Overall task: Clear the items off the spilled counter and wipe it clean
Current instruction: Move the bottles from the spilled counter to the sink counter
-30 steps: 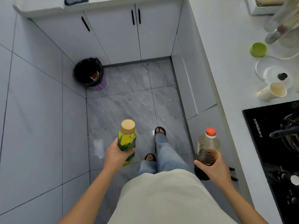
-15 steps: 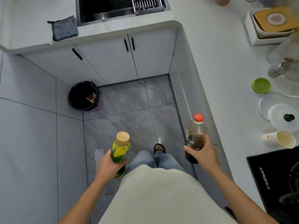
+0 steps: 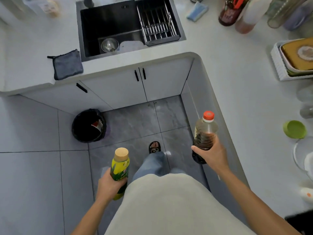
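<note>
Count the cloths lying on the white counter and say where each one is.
2. A grey cloth lies left of the sink, near the counter edge. A blue cloth lies right of the sink, beside the bottles. Others may be out of frame.

Both arms reach forward — left hand [image 3: 108,184] curled round a yellow bottle [image 3: 120,168], right hand [image 3: 211,154] gripping a dark bottle [image 3: 204,134], held farther out.

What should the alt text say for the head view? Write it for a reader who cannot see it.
Seen from above, a person standing in a kitchen corner holds a yellow bottle in the left hand and a red-capped bottle of dark liquid in the right hand. Ahead, a grey cloth lies on the white counter beside a black sink.
</note>
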`<move>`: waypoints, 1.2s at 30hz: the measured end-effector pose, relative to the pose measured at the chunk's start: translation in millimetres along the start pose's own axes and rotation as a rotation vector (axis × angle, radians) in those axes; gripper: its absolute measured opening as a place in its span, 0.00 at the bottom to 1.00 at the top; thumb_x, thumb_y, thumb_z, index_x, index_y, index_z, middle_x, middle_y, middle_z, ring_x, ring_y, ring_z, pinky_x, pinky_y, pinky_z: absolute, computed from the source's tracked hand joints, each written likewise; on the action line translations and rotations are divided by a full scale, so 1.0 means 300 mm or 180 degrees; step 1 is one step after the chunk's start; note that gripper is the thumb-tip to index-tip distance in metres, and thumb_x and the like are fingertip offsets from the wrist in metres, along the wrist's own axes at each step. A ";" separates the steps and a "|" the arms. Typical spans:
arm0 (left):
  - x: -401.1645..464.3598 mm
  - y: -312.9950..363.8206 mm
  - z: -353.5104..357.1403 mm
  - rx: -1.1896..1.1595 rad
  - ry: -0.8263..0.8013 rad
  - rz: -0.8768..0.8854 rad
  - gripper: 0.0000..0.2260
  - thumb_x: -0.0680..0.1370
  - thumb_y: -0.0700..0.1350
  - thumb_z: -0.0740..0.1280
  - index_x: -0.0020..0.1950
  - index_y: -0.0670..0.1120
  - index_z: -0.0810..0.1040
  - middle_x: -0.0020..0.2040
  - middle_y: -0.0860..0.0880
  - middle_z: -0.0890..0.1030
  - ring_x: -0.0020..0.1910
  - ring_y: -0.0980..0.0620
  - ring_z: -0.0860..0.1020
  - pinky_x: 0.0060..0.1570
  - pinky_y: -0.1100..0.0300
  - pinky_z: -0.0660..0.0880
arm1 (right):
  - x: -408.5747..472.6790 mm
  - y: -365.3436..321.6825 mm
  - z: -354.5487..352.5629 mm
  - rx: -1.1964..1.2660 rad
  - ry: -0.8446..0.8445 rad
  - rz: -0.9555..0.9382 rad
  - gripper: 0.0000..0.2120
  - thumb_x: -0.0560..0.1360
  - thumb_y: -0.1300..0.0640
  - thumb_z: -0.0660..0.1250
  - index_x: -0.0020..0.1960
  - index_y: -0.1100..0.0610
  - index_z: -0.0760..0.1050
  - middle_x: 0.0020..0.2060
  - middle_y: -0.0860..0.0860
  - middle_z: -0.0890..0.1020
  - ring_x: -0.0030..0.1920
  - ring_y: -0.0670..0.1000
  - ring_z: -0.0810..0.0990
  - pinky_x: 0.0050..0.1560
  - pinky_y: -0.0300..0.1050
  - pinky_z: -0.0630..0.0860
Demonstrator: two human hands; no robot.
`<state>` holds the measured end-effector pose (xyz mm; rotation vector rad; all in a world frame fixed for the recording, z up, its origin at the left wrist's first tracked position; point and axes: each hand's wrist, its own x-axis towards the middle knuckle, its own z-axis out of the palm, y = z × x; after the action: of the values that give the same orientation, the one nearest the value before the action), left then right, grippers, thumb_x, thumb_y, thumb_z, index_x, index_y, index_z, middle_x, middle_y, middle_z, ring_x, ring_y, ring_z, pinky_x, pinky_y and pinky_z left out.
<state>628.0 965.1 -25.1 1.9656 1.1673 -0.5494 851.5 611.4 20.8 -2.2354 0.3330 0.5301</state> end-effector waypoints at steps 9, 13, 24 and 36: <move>0.361 0.598 -0.122 0.0084 -0.0156 0.0724 0.19 0.63 0.57 0.79 0.50 0.59 0.77 0.44 0.60 0.84 0.46 0.62 0.81 0.39 0.65 0.73 | 0.093 -0.057 0.006 0.0106 0.0205 0.0538 0.31 0.60 0.44 0.84 0.56 0.37 0.70 0.46 0.34 0.81 0.46 0.34 0.78 0.43 0.40 0.73; 0.480 0.853 -0.117 0.0154 -0.0330 0.1089 0.22 0.62 0.59 0.79 0.54 0.60 0.78 0.46 0.62 0.84 0.47 0.65 0.81 0.40 0.67 0.74 | 0.147 -0.071 -0.022 0.0161 0.0309 0.0769 0.32 0.60 0.43 0.84 0.57 0.37 0.70 0.44 0.33 0.80 0.45 0.33 0.78 0.41 0.35 0.72; 0.689 1.216 -0.105 0.0499 -0.0486 0.1354 0.21 0.65 0.56 0.81 0.53 0.62 0.77 0.48 0.60 0.84 0.48 0.64 0.81 0.43 0.65 0.74 | 0.519 -0.256 -0.144 0.0337 0.0272 0.0671 0.34 0.57 0.37 0.80 0.58 0.35 0.68 0.47 0.33 0.79 0.48 0.40 0.80 0.46 0.39 0.75; 0.799 1.463 -0.199 0.0499 -0.0450 0.1383 0.20 0.63 0.59 0.78 0.52 0.62 0.78 0.45 0.67 0.85 0.44 0.68 0.81 0.39 0.64 0.75 | 0.903 -0.593 -0.237 0.0453 0.0412 0.0327 0.35 0.59 0.37 0.82 0.61 0.38 0.68 0.49 0.34 0.80 0.49 0.36 0.80 0.44 0.30 0.73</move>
<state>1126.7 1017.5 20.9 2.1898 0.5973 -0.5487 1179.2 655.0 49.9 -2.1273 0.5380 0.4028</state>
